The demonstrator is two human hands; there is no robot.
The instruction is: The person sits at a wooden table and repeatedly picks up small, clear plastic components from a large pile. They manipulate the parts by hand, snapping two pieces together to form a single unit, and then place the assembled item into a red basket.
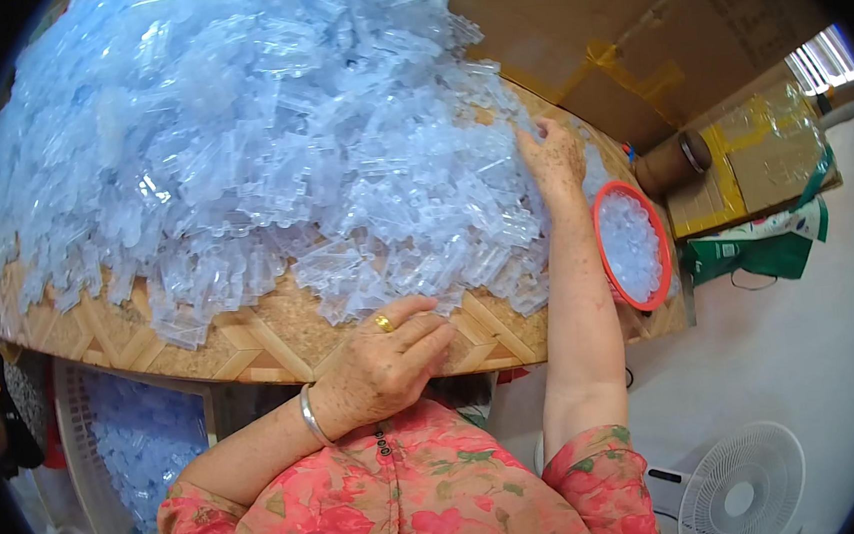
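A large heap of clear, bluish plastic pieces [267, 149], thin and flat, covers most of the wooden table [253, 346]. My left hand [389, 360], with a gold ring and a silver bangle at the wrist, is at the table's near edge, just below the front of the heap. Its fingers are curled together, and what lies under them is hidden. Stretched far forward, my right hand [555, 161] is at the heap's right side with its fingers bent inward. Whatever is between those fingertips is too small to make out.
A red-rimmed basket [601, 243] holding similar clear pieces stands right of my right forearm. Cardboard [621, 51] rises behind the table. A brown cylinder [675, 162] and a taped box [760, 165] are at the right. Below are a white fan [740, 488] and a crate [79, 435] of pieces.
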